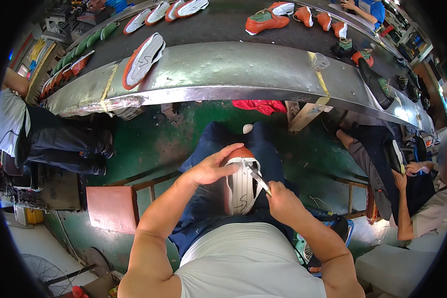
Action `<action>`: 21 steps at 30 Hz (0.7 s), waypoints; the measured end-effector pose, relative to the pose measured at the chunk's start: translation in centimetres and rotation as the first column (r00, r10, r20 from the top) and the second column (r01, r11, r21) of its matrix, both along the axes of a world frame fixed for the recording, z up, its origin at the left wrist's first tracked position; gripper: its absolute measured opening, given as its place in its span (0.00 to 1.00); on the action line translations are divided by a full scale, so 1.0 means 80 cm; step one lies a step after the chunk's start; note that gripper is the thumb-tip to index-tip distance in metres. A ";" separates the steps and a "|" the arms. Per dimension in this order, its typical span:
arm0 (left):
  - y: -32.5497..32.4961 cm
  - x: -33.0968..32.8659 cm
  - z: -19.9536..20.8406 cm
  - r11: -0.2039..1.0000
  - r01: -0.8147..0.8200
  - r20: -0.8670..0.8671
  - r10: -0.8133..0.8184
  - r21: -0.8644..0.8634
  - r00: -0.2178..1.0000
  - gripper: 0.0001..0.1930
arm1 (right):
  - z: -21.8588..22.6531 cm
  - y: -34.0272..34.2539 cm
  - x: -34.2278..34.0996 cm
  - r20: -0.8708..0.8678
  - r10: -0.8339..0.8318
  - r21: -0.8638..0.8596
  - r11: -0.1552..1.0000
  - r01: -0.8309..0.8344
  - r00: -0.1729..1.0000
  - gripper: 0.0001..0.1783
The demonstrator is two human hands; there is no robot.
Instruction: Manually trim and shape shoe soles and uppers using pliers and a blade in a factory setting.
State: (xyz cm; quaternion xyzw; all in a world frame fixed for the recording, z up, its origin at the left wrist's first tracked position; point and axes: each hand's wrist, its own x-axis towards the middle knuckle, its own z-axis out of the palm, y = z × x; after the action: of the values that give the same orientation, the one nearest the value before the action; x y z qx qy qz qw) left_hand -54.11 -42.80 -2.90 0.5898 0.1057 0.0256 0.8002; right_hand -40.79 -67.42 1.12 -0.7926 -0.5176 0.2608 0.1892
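Note:
A red-brown shoe upper [241,191] lies sole side up across my lap, toe away from me. Its underside is white with a dark curved mark near the heel. My left hand [214,168] is closed round the toe end, thumb on the white underside and fingers over the front edge. In my right hand [284,202] I grip metal pincers [258,178], whose head touches the right edge of the shoe's underside near the toe. The exact bite of the jaws is too small to make out.
A metal-edged conveyor bench [203,67] runs ahead, with a white-bottomed shoe [143,62] on its edge and several shoes behind. Co-workers [416,184] sit at right and stand at left. A brown stool [112,208] is left of me; red cloth [259,106] lies under the bench.

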 end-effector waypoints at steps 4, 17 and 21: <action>-0.027 0.024 -0.007 0.950 -0.199 -0.163 0.242 0.241 0.957 0.27 | -0.002 0.001 -0.003 0.116 0.003 -0.109 0.994 0.010 0.993 0.12; -0.014 0.030 -0.007 0.944 -0.063 -0.145 0.116 0.324 0.983 0.29 | -0.004 0.031 0.033 -0.268 -0.097 0.185 0.971 0.151 0.958 0.16; 0.003 0.026 -0.014 0.984 0.001 -0.167 0.029 0.181 0.986 0.39 | -0.018 0.010 0.034 -0.418 -0.192 0.032 0.974 0.225 0.888 0.21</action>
State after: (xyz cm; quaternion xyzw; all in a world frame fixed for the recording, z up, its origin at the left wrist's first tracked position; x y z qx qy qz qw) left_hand -52.00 -42.58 -4.02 0.6590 0.1745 -0.0093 0.7315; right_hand -38.10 -66.62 -0.29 -0.7624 -0.3878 0.3795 0.3526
